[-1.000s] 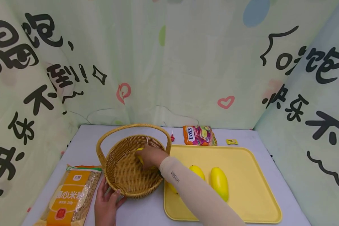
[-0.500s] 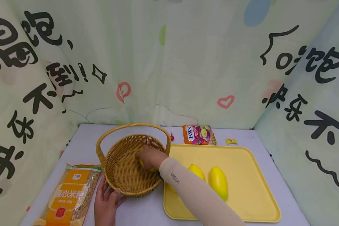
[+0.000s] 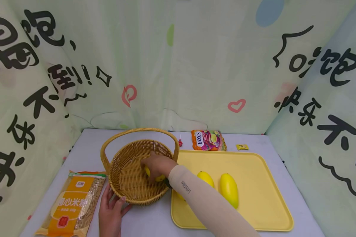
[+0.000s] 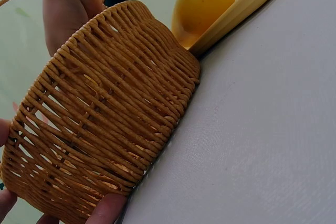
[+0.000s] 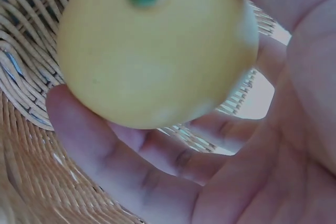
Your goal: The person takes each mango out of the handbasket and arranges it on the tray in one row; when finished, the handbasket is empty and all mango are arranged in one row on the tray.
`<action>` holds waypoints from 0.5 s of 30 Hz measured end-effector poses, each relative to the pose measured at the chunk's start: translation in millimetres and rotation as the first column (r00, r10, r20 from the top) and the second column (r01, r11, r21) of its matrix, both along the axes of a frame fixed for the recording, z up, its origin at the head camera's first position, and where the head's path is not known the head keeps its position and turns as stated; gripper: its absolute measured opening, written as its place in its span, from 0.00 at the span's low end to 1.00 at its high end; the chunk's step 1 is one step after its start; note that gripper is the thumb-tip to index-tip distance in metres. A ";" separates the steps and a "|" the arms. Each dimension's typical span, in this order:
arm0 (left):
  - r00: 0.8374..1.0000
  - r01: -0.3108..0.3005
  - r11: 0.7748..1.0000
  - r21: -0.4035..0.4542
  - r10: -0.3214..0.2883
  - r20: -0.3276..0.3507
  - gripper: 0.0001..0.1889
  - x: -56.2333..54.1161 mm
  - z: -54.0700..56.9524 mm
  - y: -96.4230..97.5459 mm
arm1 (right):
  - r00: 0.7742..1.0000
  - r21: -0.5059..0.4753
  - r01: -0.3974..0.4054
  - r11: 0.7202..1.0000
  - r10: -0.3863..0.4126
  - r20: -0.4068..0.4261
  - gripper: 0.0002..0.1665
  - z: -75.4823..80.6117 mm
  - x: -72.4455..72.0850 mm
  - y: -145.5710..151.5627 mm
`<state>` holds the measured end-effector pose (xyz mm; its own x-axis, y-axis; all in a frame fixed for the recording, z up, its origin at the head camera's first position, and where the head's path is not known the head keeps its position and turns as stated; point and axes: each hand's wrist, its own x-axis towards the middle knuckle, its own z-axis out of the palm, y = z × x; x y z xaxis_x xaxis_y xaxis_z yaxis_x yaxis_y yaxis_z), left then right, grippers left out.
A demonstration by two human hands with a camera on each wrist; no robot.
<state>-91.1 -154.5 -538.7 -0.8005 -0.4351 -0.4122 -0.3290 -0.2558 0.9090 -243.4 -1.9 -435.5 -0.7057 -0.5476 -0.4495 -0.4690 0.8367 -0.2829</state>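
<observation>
In the head view a round wicker basket [image 3: 127, 184] with a tall handle stands left of the middle. My left hand [image 3: 110, 210] grips its near left side from outside; in the left wrist view the thumb [image 4: 107, 209] lies low against the weave. Inside the basket, toward its right wall, my right hand [image 3: 158, 168] holds a yellow mango [image 3: 160, 178]. The right wrist view shows the mango [image 5: 157, 51] from its green stem end, with fingers [image 5: 121, 166] curled round beneath it. Another mango [image 3: 229, 191] lies on the yellow tray [image 3: 258, 197], beside one more [image 3: 206, 178] partly behind my sleeve.
An orange bag of puffed rice snacks [image 3: 72, 204] lies left of the basket. Behind the tray sit a purple and orange candy bag [image 3: 209, 140], a small yellow packet [image 3: 242, 146] and a small red item [image 3: 180, 143]. Printed cloth encloses the table.
Both hands, the basket and the tray stay almost where they were. The right hand keeps hold of the mango, and a little more of the fruit shows beneath it.
</observation>
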 end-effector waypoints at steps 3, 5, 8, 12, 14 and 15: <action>1.000 -0.004 1.000 -0.003 0.004 0.000 0.46 -0.4 0.1 0.4 | 1.000 -0.009 0.015 1.000 -0.015 0.003 0.40 1.4 -0.4 0.2; 1.000 -0.006 1.000 -0.003 0.006 -0.002 0.46 -0.5 0.1 0.5 | 1.000 -0.020 0.020 1.000 -0.020 0.004 0.39 2.2 -1.0 0.5; 1.000 -0.007 1.000 -0.004 0.007 -0.006 0.46 -0.6 0.0 0.6 | 1.000 -0.035 0.028 0.999 -0.028 0.003 0.38 2.5 -1.9 1.2; 1.000 -0.008 1.000 -0.007 0.008 -0.005 0.46 -1.2 -0.3 0.7 | 0.999 -0.043 0.034 0.999 -0.033 0.004 0.38 3.3 -1.8 1.8; 1.000 -0.009 1.000 -0.009 0.009 -0.002 0.46 -1.3 -0.6 0.7 | 0.999 -0.049 0.041 0.998 -0.040 0.010 0.38 4.4 -1.1 2.0; 1.000 -0.010 1.000 -0.011 0.010 0.001 0.46 -1.3 -0.8 0.7 | 0.999 -0.052 0.042 0.998 -0.041 0.012 0.38 4.9 -0.6 2.2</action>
